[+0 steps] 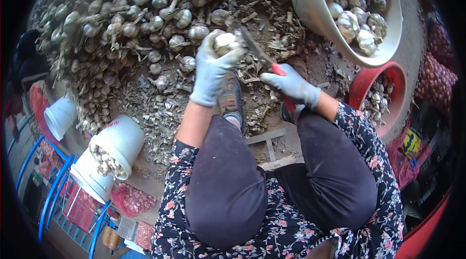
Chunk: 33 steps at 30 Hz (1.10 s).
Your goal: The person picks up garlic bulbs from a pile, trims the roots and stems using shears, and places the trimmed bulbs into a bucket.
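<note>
My left hand (213, 72), in a pale grey glove, is closed around a garlic bulb (226, 43) held up above the ground. My right hand (292, 84), gloved the same way, grips a pair of red-handled shears (264, 59). Their dark metal blade slants up and left, its tip right beside the bulb. One red handle shows above my fingers and the other below. Behind my left hand lies a large heap of garlic (131, 30) with dry stalks attached.
A white bucket (310, 8) of garlic bulbs stands at upper right. Below it, a red tub (357, 84) holds more garlic. Tipped white buckets (127, 137) lie at left beside blue metal rails (48, 200). Red net sacks (437, 81) sit at far right. Trimmings (167, 128) litter the ground.
</note>
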{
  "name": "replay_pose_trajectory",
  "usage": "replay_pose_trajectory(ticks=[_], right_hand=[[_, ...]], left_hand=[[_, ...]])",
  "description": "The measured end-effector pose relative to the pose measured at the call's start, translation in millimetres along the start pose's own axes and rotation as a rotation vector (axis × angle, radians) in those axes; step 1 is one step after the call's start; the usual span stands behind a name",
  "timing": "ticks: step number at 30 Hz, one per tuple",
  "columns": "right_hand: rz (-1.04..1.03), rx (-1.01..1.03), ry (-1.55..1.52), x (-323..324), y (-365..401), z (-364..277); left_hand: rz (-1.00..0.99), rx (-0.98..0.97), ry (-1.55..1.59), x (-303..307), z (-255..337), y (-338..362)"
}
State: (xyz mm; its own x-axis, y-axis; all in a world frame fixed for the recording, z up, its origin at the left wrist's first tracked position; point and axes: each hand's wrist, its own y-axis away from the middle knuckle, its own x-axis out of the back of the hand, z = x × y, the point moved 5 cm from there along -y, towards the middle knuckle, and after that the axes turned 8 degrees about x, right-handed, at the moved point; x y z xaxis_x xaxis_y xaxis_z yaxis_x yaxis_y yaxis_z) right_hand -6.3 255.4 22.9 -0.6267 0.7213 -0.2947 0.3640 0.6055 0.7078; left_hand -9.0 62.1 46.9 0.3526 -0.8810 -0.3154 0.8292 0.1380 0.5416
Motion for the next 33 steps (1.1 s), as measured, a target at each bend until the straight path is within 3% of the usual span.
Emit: replay_pose_trajectory(ticks=[2,3,4,5,7,8,9,10,11,13,15,16,17,18,21,27,29,31,33], right_hand=[[0.036,-0.024,0.05,9.4,10.5,6.1],[0.015,-0.05,0.044,9.8,16.3,13.0],[-0.005,-0.073,0.04,9.8,20.7,16.6],[-0.015,-0.073,0.049,9.0,23.8,15.3],[0.016,-0.012,0.068,12.2,24.8,5.9],[0.008,-0.022,-0.008,21.1,19.6,17.6],[0.0,-0.008,-0.012,20.7,18.1,15.1],[0.046,0.016,0.053,22.8,17.8,12.5],[0.092,0.03,0.115,24.7,17.7,13.2],[0.098,0.043,0.177,26.7,13.3,21.4],[-0.005,0.146,0.235,18.8,8.0,15.7],[0.031,0.181,0.289,23.1,-0.1,29.7],[0.004,0.093,0.244,16.7,1.2,23.8],[-0.013,0.09,0.195,15.5,-1.0,26.4],[-0.02,-0.017,0.147,4.0,-4.6,23.6],[-0.041,-0.047,0.289,-11.2,-7.6,15.1],[-0.04,-0.03,0.335,-13.4,-11.8,15.2],[-0.043,-0.03,0.39,-8.2,-15.4,23.2],[-0.044,0.027,0.448,-3.1,-24.4,29.6]], left_hand=[[-0.111,0.0,-0.067,-53.2,44.2,4.7],[-0.221,-0.185,-0.193,-82.0,66.6,5.0],[-0.353,-0.488,-0.201,-103.5,69.6,-1.5],[-0.489,-0.367,-0.029,-123.0,86.5,13.3],[-0.317,-0.37,-0.224,-99.2,84.9,2.6],[-0.105,-0.27,-0.179,-70.2,75.7,0.0],[0.192,-0.291,-0.43,-29.4,59.8,-6.8],[0.361,-0.299,-0.511,11.2,35.8,-8.0],[0.467,-0.244,-0.8,44.8,13.8,-2.5],[0.443,-0.426,-1.388,66.1,-6.9,14.2],[0.423,-0.285,-1.665,105.9,-52.3,1.5],[0.376,-0.182,-1.725,110.9,-48.2,-0.1],[0.451,-0.085,-1.743,121.6,-53.5,-4.4],[0.51,-0.15,-1.812,130.6,-60.8,-9.8],[0.521,0.193,-1.679,143.7,-45.6,-9.4],[0.67,0.311,-1.398,181.2,-63.2,9.1],[0.761,0.399,-1.081,193.8,-68.2,15.4],[0.814,0.392,-1.009,207.3,-75.4,14.6],[0.71,-0.041,-0.537,205.2,-68.4,10.1]])
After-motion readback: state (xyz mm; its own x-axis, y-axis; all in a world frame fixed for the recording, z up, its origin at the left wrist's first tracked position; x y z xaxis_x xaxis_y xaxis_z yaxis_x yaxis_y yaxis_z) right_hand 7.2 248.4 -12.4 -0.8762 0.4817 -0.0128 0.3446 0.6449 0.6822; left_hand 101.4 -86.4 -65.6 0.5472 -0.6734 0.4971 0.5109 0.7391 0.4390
